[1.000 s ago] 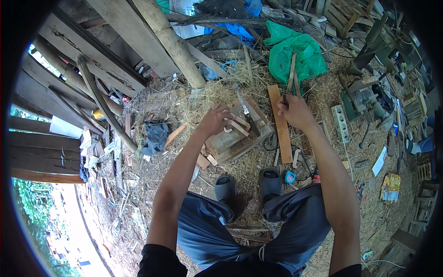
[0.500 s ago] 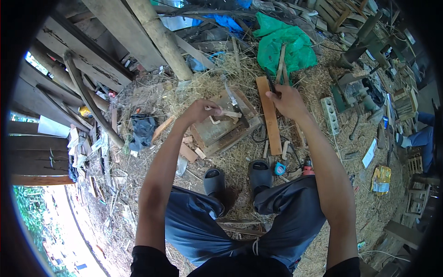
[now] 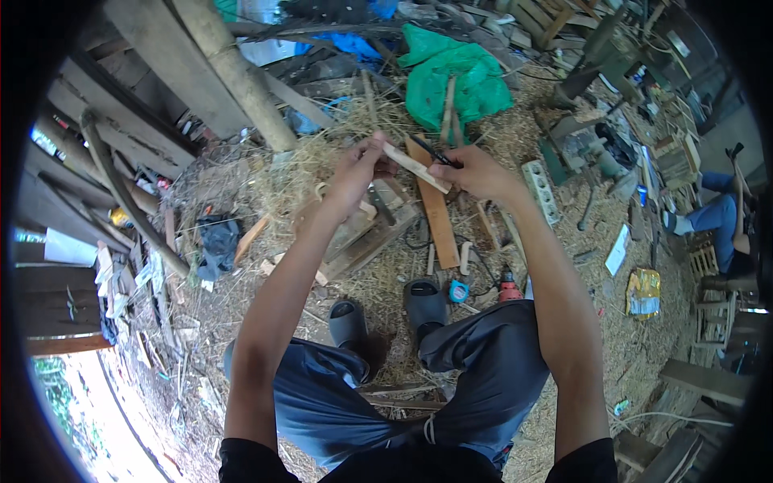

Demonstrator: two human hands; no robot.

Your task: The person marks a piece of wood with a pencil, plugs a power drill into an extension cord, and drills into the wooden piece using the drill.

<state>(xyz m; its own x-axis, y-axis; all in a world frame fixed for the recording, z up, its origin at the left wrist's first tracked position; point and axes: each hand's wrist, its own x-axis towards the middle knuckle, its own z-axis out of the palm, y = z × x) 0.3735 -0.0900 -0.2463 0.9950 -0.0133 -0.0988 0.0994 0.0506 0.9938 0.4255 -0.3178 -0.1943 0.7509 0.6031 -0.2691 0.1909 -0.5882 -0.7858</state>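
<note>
My left hand (image 3: 361,173) grips one end of a pale wooden strip (image 3: 415,167), which slants down toward the right. In my right hand (image 3: 475,172) is a dark, thin, pen-like stick (image 3: 428,147), pinched close beside the strip's other end. I cannot tell whether the right fingers also touch the strip. Beneath my left hand stands a low wooden work block (image 3: 358,256), with a dark blade-like tool (image 3: 382,206) lying on it. A long reddish-brown board (image 3: 440,225) lies on the ground under the strip, right of the block.
Near my sandals are a blue tape measure (image 3: 458,291) and a red power tool (image 3: 509,286). A white power strip (image 3: 540,193) lies to the right. Beyond my hands is a green plastic bag (image 3: 463,84). Another person's leg (image 3: 719,208) shows at far right.
My left hand has risen from the work block, bringing the pale strip up toward my right hand. The right hand has turned its dark stick toward the strip. The whole view has shifted slightly.
</note>
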